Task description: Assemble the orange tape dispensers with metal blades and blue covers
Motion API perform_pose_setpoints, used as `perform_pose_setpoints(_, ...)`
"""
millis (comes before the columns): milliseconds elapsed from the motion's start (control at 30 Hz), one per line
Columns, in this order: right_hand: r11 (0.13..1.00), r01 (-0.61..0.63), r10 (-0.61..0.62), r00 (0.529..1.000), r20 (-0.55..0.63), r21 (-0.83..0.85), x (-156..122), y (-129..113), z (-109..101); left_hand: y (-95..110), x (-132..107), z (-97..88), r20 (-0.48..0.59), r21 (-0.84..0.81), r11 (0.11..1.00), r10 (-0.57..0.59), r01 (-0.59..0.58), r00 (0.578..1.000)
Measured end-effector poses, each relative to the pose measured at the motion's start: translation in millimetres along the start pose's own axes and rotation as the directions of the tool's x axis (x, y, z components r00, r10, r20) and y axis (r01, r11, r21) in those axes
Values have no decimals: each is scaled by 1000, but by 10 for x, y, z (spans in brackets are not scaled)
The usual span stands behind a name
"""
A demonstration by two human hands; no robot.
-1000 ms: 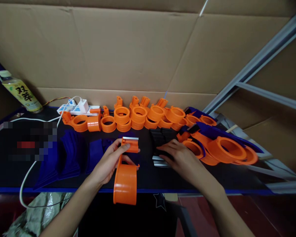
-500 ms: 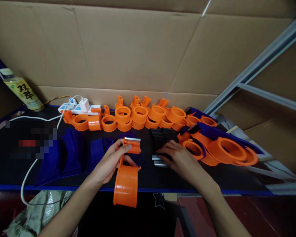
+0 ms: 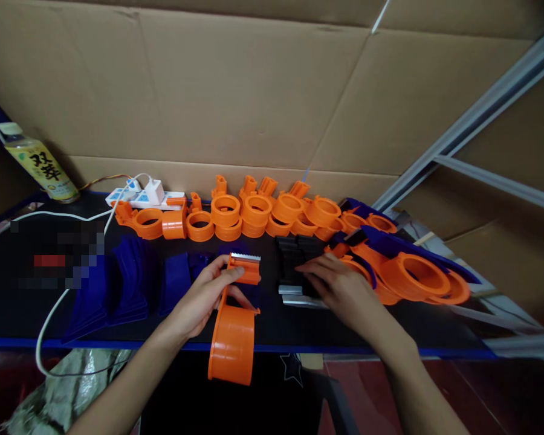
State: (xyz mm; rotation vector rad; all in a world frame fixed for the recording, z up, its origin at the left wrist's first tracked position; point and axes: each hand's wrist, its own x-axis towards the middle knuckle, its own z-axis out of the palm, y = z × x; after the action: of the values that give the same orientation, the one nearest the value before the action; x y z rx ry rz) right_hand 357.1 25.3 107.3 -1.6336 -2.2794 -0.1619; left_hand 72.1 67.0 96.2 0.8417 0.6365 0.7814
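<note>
My left hand (image 3: pixel 208 293) is closed around the upper arm of an orange tape dispenser (image 3: pixel 232 347), thumb on its front. A toothed metal blade (image 3: pixel 246 258) sits along the top of its head, and its round hub hangs below over the table edge. Over the black strips (image 3: pixel 292 257) lies my right hand (image 3: pixel 342 284), fingers stretched out and the fingertips at the strips. Nothing shows held in it; the undersides of its fingers are hidden. Just below those fingers are silver metal strips (image 3: pixel 299 299), partly covered by the hand.
Orange tape dispensers (image 3: pixel 256 211) stand in stacked rows along the back. Larger orange dispensers (image 3: pixel 417 275) lie at the right beside blue pieces. Blue curved plates (image 3: pixel 133 281) are stacked at the left. A power strip (image 3: pixel 145 198), white cable (image 3: pixel 40 338) and drink bottle (image 3: pixel 40 163) are at the left.
My right hand has shifted right, from over the silver strips to the black strips' edge, uncovering more of the silver ones. My left hand and the tape dispenser have hardly moved.
</note>
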Motion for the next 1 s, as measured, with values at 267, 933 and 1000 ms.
perform_pose_setpoints(267,995,24,-17,997,69,-98,61,173,-130,18,-14,-1,-5,19,1000,4,-4,1000)
perform_pose_setpoints(933,956,-67,139,961,239,-287,834,234,-62,5,-3,10,17,45,999,11,-11,1000)
perform_pose_setpoints(1000,955,-70,147,955,256,-287,978,314,25,1,-1,15,24,59,998,19,-20,1000)
